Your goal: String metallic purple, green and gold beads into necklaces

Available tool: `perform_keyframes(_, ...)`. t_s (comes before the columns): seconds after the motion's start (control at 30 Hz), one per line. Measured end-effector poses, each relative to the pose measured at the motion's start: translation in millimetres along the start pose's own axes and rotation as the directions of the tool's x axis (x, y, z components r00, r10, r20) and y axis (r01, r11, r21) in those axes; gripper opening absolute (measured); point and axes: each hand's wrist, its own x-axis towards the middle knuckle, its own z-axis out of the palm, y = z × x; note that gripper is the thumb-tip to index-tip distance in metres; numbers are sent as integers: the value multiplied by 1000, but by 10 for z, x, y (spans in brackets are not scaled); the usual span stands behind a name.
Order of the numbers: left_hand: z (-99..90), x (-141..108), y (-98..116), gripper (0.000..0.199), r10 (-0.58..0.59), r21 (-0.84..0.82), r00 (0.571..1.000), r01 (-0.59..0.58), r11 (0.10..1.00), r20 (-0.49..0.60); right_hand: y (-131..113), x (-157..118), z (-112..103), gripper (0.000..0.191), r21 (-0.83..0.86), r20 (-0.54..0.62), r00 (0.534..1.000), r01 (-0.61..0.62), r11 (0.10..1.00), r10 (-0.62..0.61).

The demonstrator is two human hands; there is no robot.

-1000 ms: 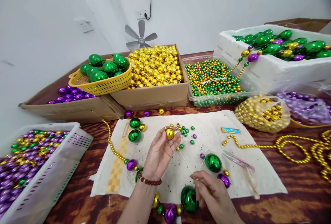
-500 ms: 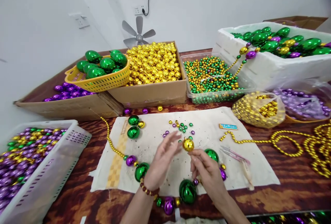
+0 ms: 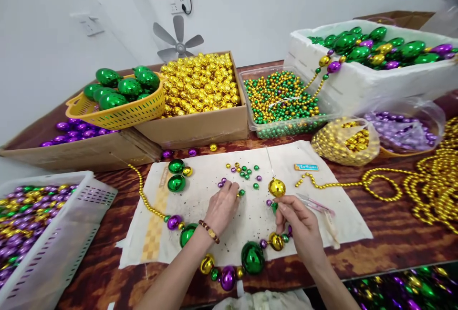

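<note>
My right hand (image 3: 298,219) is closed in a pinch on the bead string, just under a shiny gold ball (image 3: 277,187). A thin needle (image 3: 270,161) sticks up out of that ball. Below, the strand carries a large green ball (image 3: 252,257), a purple ball (image 3: 228,278) and smaller beads, curving left along the cloth's front edge. My left hand (image 3: 222,206), with a beaded bracelet (image 3: 209,231), reaches down to the cloth, fingers bent together by a small green bead (image 3: 242,192). A bit of gold shows at its fingertips; what they pinch is mostly hidden.
Loose small beads (image 3: 245,172) lie on the white cloth (image 3: 200,195). Scissors-like snips (image 3: 315,203) rest at right, near a gold bead chain (image 3: 343,184). Behind stand a carton (image 3: 200,129) of gold balls, a yellow basket (image 3: 121,117) and a foam box (image 3: 365,78).
My left hand has moved from beside the gold ball down to the loose beads. My right hand has shifted right with the ball, and the needle above it now shows. The view has shifted slightly.
</note>
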Motion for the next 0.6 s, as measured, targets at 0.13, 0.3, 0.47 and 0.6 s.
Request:
perform_keyframes(0.13,57,77,41,18,50,125,998,-53,991,29,28,0,-34,14,4,-45,999,18,1000,-17)
perform_keyframes(0.3,153,187,41,21,47,260,997,-63,964,67,43,25,-45,14,17,-28,1000,-7,1000,7)
perform_keyframes(0.47,109,235,-51,18,17,113,1000,-16,993,-9,53,26,-66,16,5,-30,1000,-8,1000,8)
perform_keyframes(0.6,-47,246,-131,15,-123,-536,981,23,844,-152,120,-10,-65,20,-97,79,995,-50,994,57)
